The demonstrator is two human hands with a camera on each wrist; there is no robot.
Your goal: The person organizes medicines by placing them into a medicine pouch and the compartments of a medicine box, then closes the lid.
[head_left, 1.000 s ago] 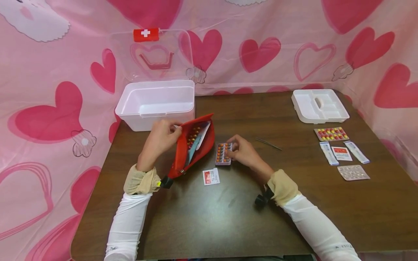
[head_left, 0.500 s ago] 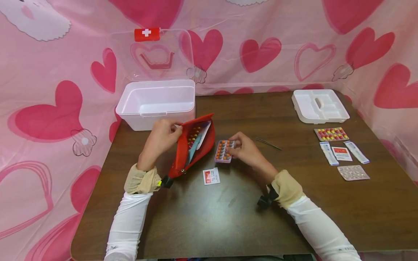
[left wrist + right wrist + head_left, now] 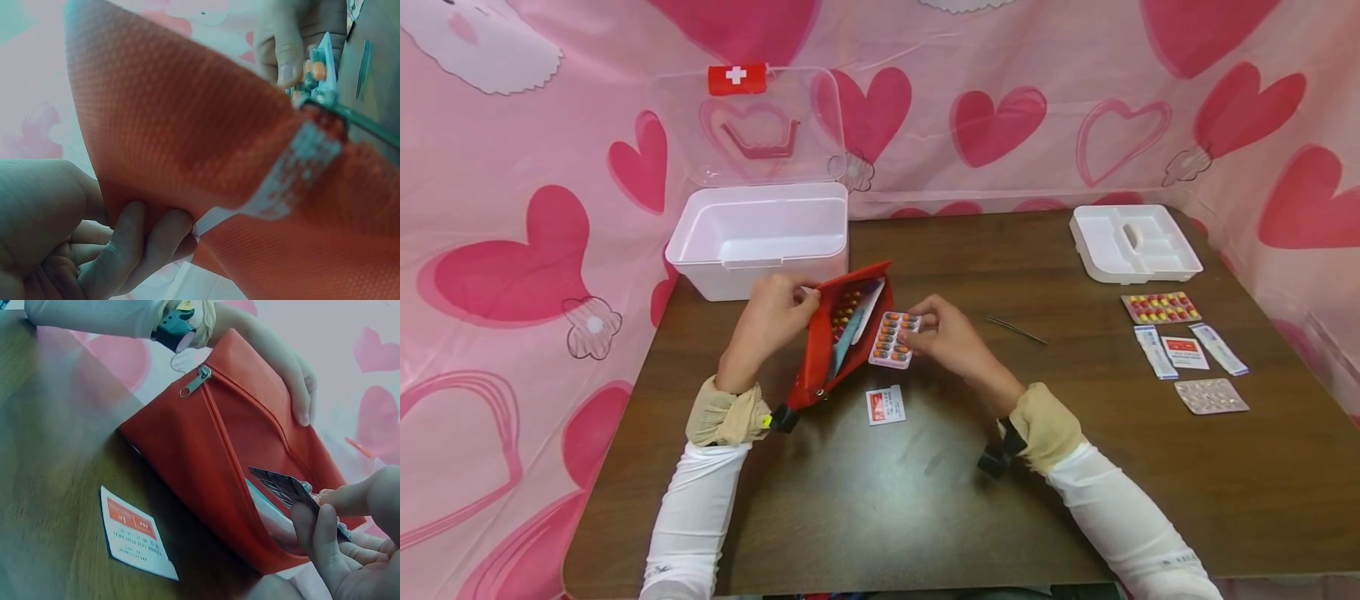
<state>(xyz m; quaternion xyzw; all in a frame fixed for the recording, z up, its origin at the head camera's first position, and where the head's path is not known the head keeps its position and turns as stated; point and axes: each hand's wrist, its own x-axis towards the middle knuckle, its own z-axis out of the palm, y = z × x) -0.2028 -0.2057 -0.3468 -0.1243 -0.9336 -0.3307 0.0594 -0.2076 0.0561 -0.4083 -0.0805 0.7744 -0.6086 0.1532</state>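
This looks like a small corner hung with cloth inside some room; I cannot tell if the room is in a home or an office. Pink cloth (image 3: 1000, 50) hangs at the back and on both sides like walls, and you can see its folds. It has big red hearts (image 3: 997, 125) and little flowers (image 3: 592, 329) on it. A brown wooden desk (image 3: 940, 492) stands right up close to the cloth. The desk is set out like a first-aid spot: a white box (image 3: 760, 283) has a red clip (image 3: 737, 80) with a white cross on its clear lid (image 3: 760, 171), and pill cards (image 3: 1161, 308) lie near a white tray (image 3: 1093, 229).
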